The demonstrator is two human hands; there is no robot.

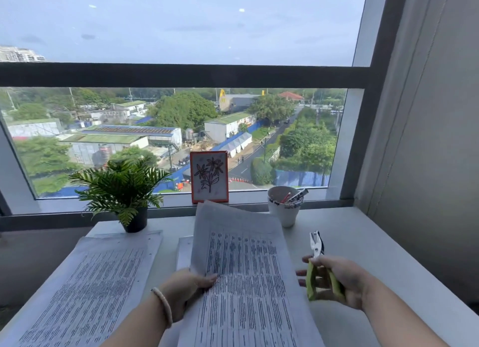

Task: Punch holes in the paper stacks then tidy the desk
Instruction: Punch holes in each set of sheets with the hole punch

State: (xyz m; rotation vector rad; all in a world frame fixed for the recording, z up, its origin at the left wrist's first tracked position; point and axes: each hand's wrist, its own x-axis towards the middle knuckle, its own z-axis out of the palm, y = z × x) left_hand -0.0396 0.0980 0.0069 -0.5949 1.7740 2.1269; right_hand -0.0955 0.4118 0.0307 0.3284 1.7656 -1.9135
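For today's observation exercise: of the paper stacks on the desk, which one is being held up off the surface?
The middle stack, gripped at its left edge by the left hand. The stack on the left lies flat on the desk.

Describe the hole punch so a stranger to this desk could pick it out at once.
Start at the big window and come down to the white desk below it. On the right side, just in front of the white cup, the right hand grips the hole punch. It is the only plier-shaped tool there, with lime-green handles and a metal head.
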